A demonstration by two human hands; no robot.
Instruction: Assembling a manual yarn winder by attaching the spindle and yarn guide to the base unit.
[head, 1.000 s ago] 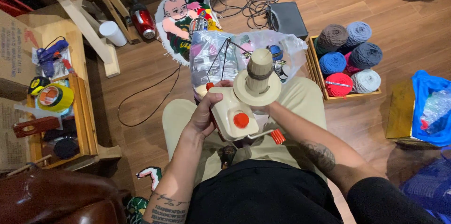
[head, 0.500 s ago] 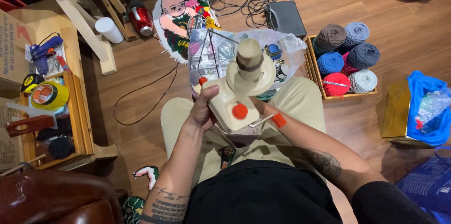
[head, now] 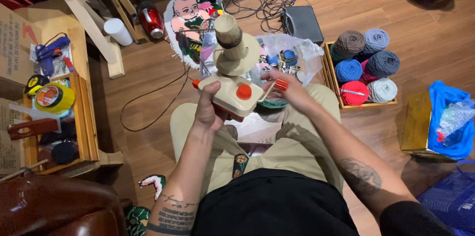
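A cream yarn winder (head: 236, 83) with an orange knob and a tall beige cone sits above my lap. My left hand (head: 209, 111) grips its base from the left side. My right hand (head: 291, 90) holds the small orange-tipped crank handle (head: 280, 85) at the winder's right side, fingers pinched around it. Behind the winder lies a clear plastic bag (head: 292, 53) with yarn and small items inside. My legs in khaki trousers are under the winder.
A wooden crate (head: 341, 98) of yarn balls in brown, blue, red and grey stands to the right. A blue bag (head: 455, 117) lies far right. A wooden shelf (head: 84, 112) with tape rolls and a glue gun is at left. A red vacuum, cables and a tufted rug lie ahead.
I have lifted the winder and tilted it toward the left. My right hand has moved from beneath the base up to the orange-tipped crank handle.
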